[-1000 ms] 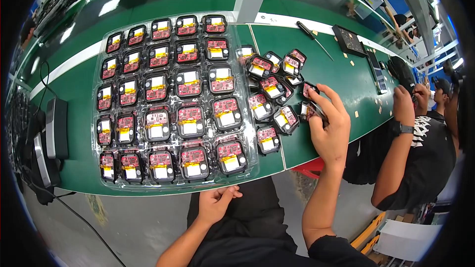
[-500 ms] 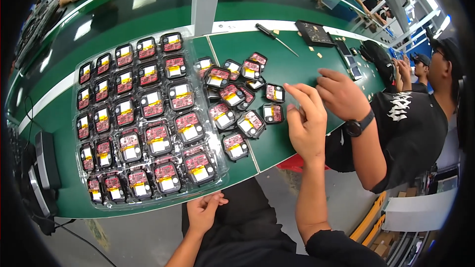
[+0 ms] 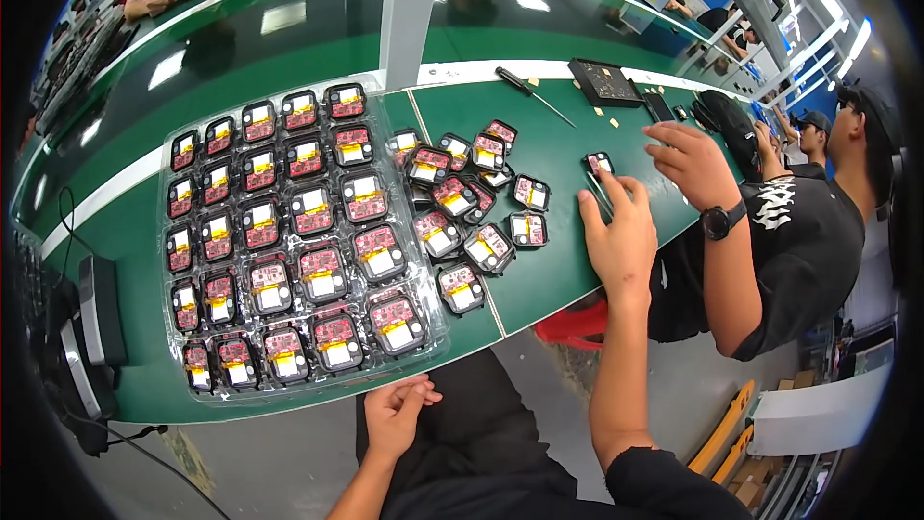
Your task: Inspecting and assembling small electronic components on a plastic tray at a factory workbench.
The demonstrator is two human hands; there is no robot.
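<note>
One small module [image 3: 599,163], black-framed with a reddish board, is at the fingertips of the right hand [image 3: 622,233], over the green table [image 3: 541,294]. Those fingers seem to pinch a slim metallic tool [image 3: 598,193], though overlap hides whether they also grip the module. The left hand [image 3: 393,412], toward seven o'clock, rests by the near table edge, thumb folded against curled fingers, nothing showing between them.

The module should be light and stiff, its smooth frame a little slippery and its exposed board fragile; opposite sides of the frame look the safest hold.

From the module, loose modules [image 3: 488,248] crowd eight to nine o'clock, with the clear tray [image 3: 421,281] beyond. A co-worker's hand [image 3: 685,162] limits three o'clock, and the table edge cuts across five. Room to move opens toward ten o'clock, up to the screwdriver [image 3: 516,81].
</note>
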